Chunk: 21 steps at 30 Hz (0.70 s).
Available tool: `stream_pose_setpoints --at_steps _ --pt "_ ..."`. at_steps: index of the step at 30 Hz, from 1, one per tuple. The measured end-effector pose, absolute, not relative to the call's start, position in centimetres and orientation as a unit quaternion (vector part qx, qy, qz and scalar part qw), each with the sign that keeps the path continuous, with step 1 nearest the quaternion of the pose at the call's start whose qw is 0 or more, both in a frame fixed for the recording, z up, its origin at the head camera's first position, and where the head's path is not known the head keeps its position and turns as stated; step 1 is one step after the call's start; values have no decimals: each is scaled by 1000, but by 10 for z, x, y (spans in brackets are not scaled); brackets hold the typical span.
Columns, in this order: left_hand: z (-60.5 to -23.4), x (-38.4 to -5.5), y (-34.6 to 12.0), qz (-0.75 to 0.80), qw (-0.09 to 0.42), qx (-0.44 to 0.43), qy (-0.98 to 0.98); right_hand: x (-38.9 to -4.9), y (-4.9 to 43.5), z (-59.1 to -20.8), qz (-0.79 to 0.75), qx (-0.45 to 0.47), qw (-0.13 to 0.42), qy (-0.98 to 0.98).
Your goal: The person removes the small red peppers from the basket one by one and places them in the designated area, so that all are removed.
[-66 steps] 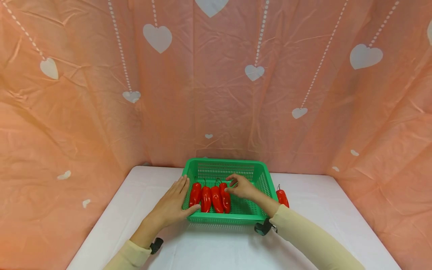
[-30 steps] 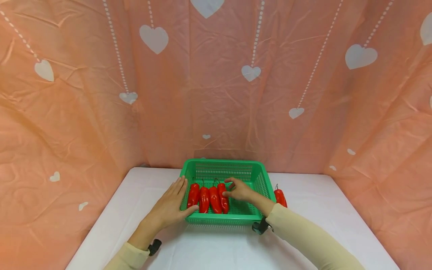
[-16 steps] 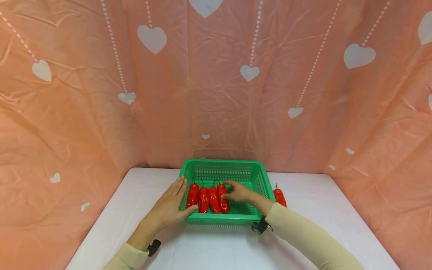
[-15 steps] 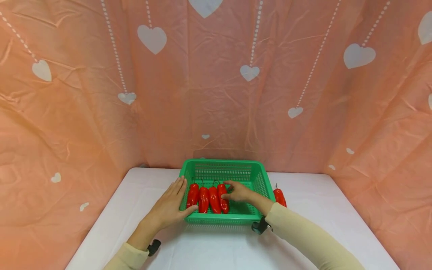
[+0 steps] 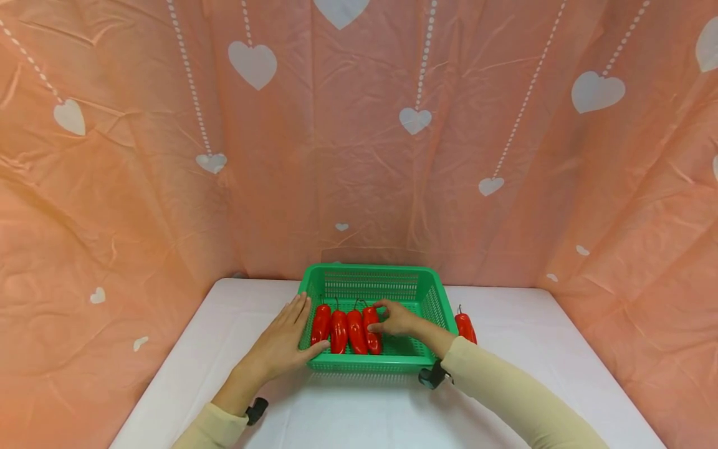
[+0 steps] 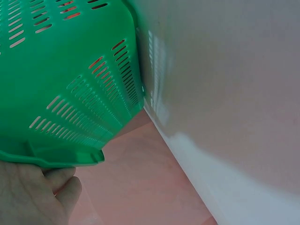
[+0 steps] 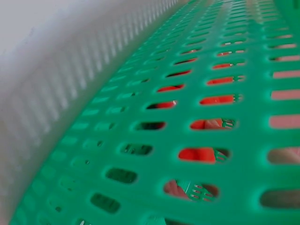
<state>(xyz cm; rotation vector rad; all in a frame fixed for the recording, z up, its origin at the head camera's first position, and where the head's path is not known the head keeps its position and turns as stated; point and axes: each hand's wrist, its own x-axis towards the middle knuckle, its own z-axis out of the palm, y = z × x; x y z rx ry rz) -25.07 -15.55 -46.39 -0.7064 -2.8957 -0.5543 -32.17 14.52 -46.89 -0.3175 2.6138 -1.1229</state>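
Pink-orange cloth (image 5: 359, 187) printed with white hearts rises beyond the hands, behind a white table (image 5: 348, 418). Between the hands, inside a green basket (image 5: 387, 360), the rightmost pepper (image 5: 373, 342) is pinched by the thumb and forefinger of the right hand (image 5: 397, 319). Three more peppers (image 5: 339, 335) lie beside it, toward the left hand (image 5: 282, 345), which lies spread, straight fingers along the basket's left rim and thumb on the near rim. Two seconds ago the right forefinger was raised clear of the pepper; now it has come down near the stem end, closer to the thumb, while the left hand keeps its place. To the right of the right hand, outside the basket, a fifth pepper (image 5: 465, 328) rests on the table. Only the left wrist view shows the slotted outer wall near the left palm and the shadow on the table; the right wrist view looks through the slots at patches of red, blurred, with the grip itself mostly hidden.
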Motion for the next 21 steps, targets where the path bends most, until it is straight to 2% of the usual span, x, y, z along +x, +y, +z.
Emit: stream_pose_setpoints --at_steps 11,21 --pt "-463 -250 -157 -187 58 -235 -952 -322 144 -469 -443 -108 170 873" --pt "-462 -248 -156 -186 62 -235 -952 -323 147 -468 -422 -111 148 887"
